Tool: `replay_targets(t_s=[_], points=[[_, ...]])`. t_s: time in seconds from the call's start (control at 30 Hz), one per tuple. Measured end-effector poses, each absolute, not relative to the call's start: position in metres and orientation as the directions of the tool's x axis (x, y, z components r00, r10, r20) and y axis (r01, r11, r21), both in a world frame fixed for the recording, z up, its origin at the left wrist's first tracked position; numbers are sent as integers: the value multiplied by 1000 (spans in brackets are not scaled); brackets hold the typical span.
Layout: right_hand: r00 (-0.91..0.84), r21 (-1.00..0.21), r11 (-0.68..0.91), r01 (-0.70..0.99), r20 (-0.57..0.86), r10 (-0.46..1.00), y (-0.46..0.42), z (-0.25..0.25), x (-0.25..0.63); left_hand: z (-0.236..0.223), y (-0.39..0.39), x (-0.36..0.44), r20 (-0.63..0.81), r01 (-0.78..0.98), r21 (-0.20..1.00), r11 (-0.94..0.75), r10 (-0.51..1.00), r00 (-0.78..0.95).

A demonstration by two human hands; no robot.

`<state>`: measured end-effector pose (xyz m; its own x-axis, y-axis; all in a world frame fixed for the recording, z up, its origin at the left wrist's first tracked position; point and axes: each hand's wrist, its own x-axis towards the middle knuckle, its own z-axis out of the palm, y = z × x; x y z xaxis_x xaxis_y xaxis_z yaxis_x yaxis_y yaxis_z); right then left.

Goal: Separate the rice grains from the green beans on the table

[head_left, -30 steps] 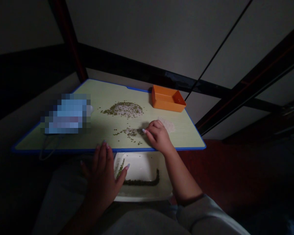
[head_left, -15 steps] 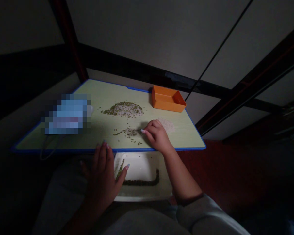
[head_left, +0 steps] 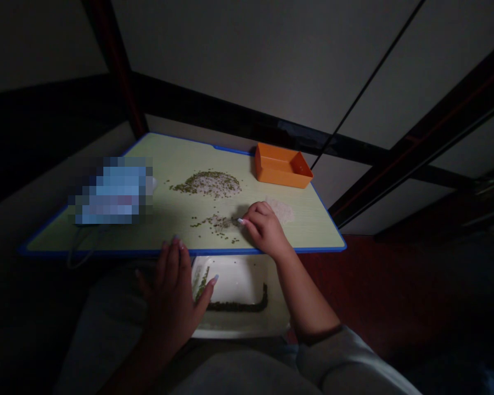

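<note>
Dim walls (head_left: 251, 55) back a pale worktop (head_left: 181, 153). Leftmost lies a pixelated blue object (head_left: 119, 189); next, the left hand (head_left: 173, 291), fingers spread, overlaps a white tray (head_left: 239, 332). Mixed heap (head_left: 209, 184), then scattered green grains (head_left: 221, 226) beside the right hand (head_left: 267, 227), fingers curled, grip indiscernible, partly hiding a white pile (head_left: 283, 210) before an orange box (head_left: 278, 178).

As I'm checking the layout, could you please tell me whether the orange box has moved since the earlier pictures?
No, the orange box sits in the same spot near the far right corner of the table, with no shift visible.
</note>
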<state>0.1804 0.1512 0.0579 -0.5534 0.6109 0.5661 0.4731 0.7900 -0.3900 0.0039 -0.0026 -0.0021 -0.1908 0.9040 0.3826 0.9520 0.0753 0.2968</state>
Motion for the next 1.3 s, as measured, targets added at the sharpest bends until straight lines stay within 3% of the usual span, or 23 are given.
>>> replay_targets(t_s=[0.7,1.3], points=[[-580,-395,803,446,555,596,150,60,179,-1,-2,5,382,952,298,73,904,-189],[-571,-315,778,543,541,618,150,61,170,-1,-3,3,373,949,307,75,907,-193]])
